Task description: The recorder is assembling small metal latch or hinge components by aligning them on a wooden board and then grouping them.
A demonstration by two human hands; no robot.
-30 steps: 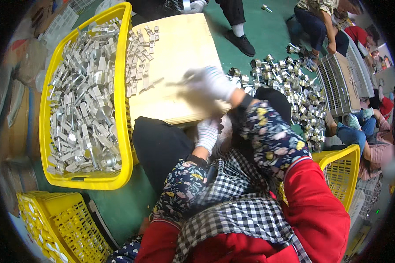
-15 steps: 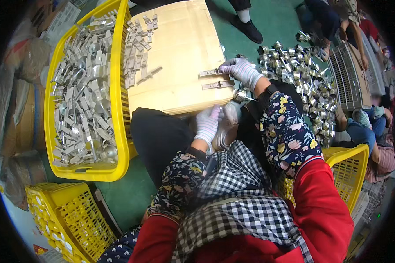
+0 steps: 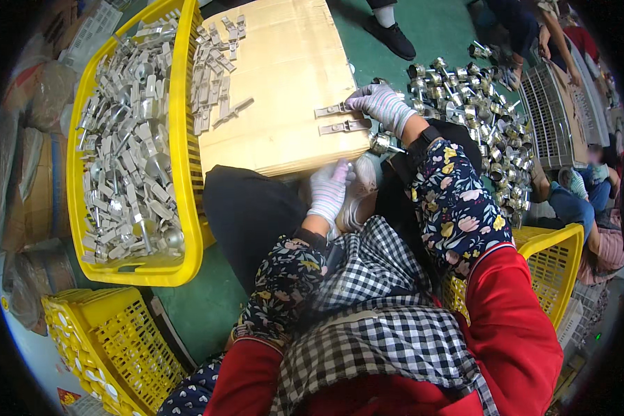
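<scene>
The gloved right hand reaches to the right edge of the cardboard surface, its fingers curled at two flat metal brackets lying there, though whether its grip is clenched on anything I cannot tell. The gloved left hand sits low by the lap, fingers bent around something pale that is too hidden to name. A yellow crate of metal parts stands left of the cardboard, and a heap of shiny fittings lies on the floor to the right.

Two flat grey metal latch plates side by side at the cardboard box's right edge
</scene>
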